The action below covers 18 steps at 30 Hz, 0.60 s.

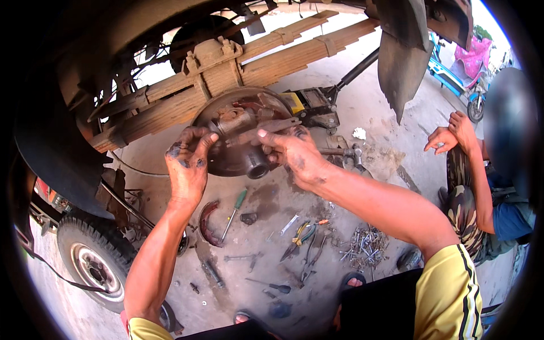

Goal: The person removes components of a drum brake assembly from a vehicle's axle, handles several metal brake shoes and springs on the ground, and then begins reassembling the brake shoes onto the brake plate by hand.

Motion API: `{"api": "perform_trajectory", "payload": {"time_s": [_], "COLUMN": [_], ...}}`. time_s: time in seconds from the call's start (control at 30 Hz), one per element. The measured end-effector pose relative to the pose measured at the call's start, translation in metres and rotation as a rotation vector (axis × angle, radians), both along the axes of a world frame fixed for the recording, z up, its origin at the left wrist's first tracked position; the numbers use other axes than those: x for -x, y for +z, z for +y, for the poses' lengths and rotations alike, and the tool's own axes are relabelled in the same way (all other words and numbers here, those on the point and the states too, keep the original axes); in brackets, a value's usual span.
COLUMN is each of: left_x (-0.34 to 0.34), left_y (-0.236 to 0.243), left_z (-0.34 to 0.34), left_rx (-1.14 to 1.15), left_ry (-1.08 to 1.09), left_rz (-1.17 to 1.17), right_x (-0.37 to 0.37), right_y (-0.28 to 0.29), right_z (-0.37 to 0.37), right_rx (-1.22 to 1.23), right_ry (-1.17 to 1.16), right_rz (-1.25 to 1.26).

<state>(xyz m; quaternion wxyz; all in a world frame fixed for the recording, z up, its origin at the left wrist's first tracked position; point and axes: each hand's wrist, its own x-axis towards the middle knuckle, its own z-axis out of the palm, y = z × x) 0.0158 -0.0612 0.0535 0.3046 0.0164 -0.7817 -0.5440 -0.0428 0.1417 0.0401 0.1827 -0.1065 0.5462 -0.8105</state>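
Observation:
In front of me is a round, dark, rusty brake backing plate (199, 122) with a hub stub (258, 164) poking out toward me. My right hand (294, 153) pinches a long rusty piece (255, 133), which looks like a brake shoe seen edge-on, thumb on top and fingers below. It lies across the front of the plate. At the plate's left edge is my left hand (190, 153), greasy, its fingers curled and thumb toward the piece's left end; what it grips is hidden. Another curved brake shoe (207, 225) rests on the ground beside a green-handled screwdriver (235, 212).
Leaf springs (306, 54) cross above the plate. Behind it stands a floor jack (317, 105). A hammer (357, 157), pliers (299, 238) and a pile of bolts (365, 246) lie on the ground. A wheel (93, 263) is at left; another person (479, 187) sits at right.

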Motion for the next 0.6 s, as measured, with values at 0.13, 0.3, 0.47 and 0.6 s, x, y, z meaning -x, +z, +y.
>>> {"api": "perform_trajectory", "payload": {"time_s": [0.13, 0.3, 0.47, 0.6], "left_x": [0.002, 0.005, 0.004, 0.003], "left_y": [-0.001, -0.005, 0.0, -0.008], "left_z": [-0.003, -0.011, -0.002, -0.005], "left_rx": [0.264, 0.246, 0.104, 0.014], "left_ry": [-0.004, -0.056, -0.014, -0.061], "left_rz": [0.125, 0.092, 0.071, 0.079], "right_x": [0.006, 0.003, -0.001, 0.004], "right_y": [-0.004, -0.012, -0.005, -0.011], "right_z": [0.007, 0.004, -0.001, 0.004], "right_rx": [0.035, -0.002, 0.045, 0.021], "right_ry": [0.014, 0.046, 0.01, 0.063], "right_rz": [-0.003, 0.043, -0.029, 0.015]}}
